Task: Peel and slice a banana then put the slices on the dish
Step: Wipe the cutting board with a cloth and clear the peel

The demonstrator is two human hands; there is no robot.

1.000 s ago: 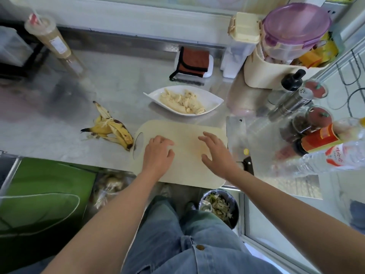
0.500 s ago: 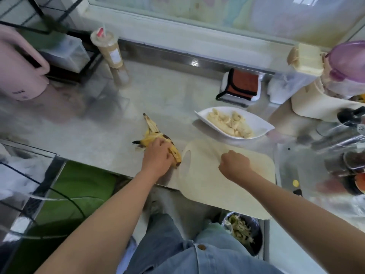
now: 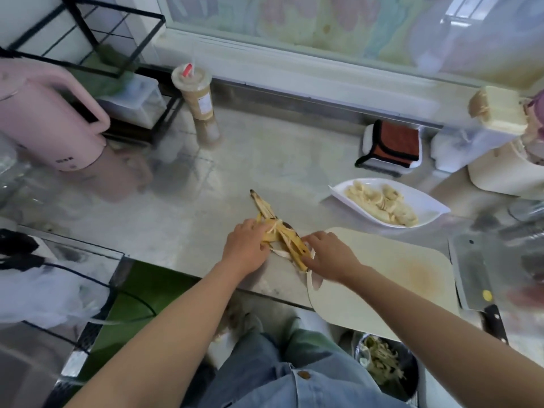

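The empty yellow banana peel (image 3: 290, 235) lies on the steel counter just left of the cream cutting board (image 3: 382, 278). My left hand (image 3: 245, 245) grips the peel's left side with curled fingers. From the right, my right hand (image 3: 331, 254) closes fingers and thumb around the peel's near end, above the board's handle hole. Banana slices (image 3: 382, 200) are heaped on the white pointed dish (image 3: 432, 209) behind the board. A cleaver (image 3: 474, 275) lies flat to the right of the board, blade away from me.
A pink kettle (image 3: 50, 122) and a black wire rack stand at the back left. A lidded drink cup (image 3: 198, 104) stands behind the peel. A folded brown cloth (image 3: 394, 145) and cream containers sit at the back right. A scrap bin (image 3: 385, 363) is below the counter edge.
My left hand went from the board to the peel and took hold of it. My right hand followed from the board to the peel's other side. The view swung left.
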